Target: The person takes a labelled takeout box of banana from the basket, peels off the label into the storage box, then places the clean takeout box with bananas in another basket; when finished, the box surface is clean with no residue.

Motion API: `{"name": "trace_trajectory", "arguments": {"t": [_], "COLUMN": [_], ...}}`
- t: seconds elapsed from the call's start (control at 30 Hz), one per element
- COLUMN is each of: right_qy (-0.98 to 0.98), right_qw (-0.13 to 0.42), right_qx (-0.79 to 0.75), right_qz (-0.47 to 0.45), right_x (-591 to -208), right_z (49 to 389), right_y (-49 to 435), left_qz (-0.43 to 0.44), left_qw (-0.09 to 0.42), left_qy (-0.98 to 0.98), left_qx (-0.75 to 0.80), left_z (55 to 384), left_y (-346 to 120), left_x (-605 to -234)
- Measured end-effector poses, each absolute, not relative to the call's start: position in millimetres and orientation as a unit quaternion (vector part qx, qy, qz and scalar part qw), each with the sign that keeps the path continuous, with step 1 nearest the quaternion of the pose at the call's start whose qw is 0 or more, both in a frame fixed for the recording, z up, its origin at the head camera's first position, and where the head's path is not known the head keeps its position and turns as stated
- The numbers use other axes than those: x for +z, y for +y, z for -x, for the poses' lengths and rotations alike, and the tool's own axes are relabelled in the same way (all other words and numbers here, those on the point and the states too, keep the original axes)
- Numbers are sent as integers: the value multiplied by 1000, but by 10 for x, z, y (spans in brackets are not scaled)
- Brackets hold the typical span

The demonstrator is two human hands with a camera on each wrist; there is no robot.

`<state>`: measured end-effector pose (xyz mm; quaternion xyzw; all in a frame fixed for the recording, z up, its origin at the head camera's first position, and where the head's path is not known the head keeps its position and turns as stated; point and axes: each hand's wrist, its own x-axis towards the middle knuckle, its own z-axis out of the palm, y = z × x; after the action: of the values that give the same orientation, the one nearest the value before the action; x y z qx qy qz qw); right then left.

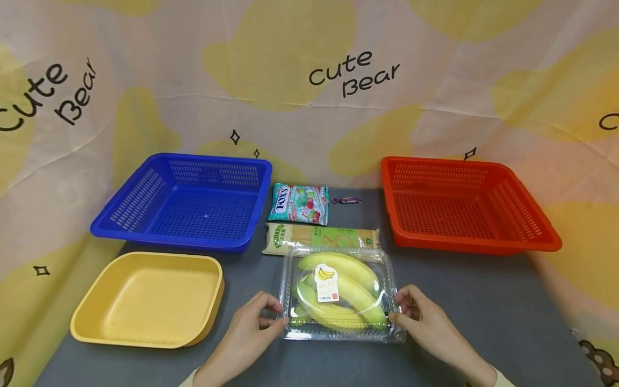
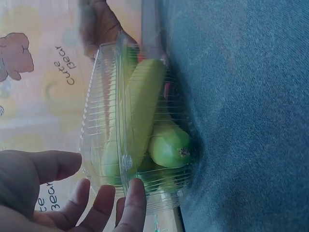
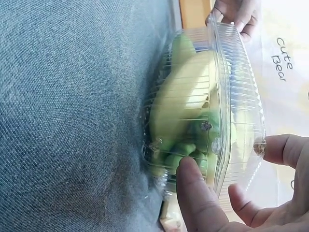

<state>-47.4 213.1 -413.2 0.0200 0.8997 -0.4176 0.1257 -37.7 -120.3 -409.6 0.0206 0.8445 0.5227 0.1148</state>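
A clear plastic clamshell box (image 1: pixel 338 335) lies on the dark table, its ribbed lid closed over several yellow-green bananas (image 1: pixel 355 293). A white label (image 1: pixel 327 285) with a banana picture is stuck on top. My left hand (image 1: pixel 251 325) holds the box at its left side, thumb and fingertips right at the lid and rim. On the opposite side, my right hand (image 1: pixel 427 322) grips the front right corner. In the right wrist view, the right thumb (image 3: pixel 282 150) is on the lid while a finger (image 3: pixel 190 181) reaches along the side wall.
Behind the box lie a spaghetti pack (image 1: pixel 333 236), a Fox's candy bag (image 1: pixel 301 203) and a small wrapped candy (image 1: pixel 346 200). A blue basket (image 1: pixel 181 243) and a yellow tray (image 1: pixel 145 301) stand at left, a red basket (image 1: pixel 471 243) at right. A patterned cloth (image 1: pixel 309 123) hangs behind.
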Motion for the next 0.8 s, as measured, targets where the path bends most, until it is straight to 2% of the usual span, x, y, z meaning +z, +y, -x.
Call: {"name": "trace_trajectory", "arguments": {"t": [0.57,0.67,0.8], "right_qy": [907,919,938], "right_qw": [160,140,63], "right_qx": [-389,-369,-339], "right_qz": [-16,1,38], "right_x": [-4053,-4000,-3921], "right_z": [483,502,546], "right_y": [2146,2184,2209], "left_qz": [-43,-60,-90], "left_qw": [101,72,21], "left_qy": [872,897,922], "left_qx": [477,433,376], "left_z": [410,453,552], "left_y": [-1237,-1232,-1183], "left_x": [-4032,-3950,-3812]}}
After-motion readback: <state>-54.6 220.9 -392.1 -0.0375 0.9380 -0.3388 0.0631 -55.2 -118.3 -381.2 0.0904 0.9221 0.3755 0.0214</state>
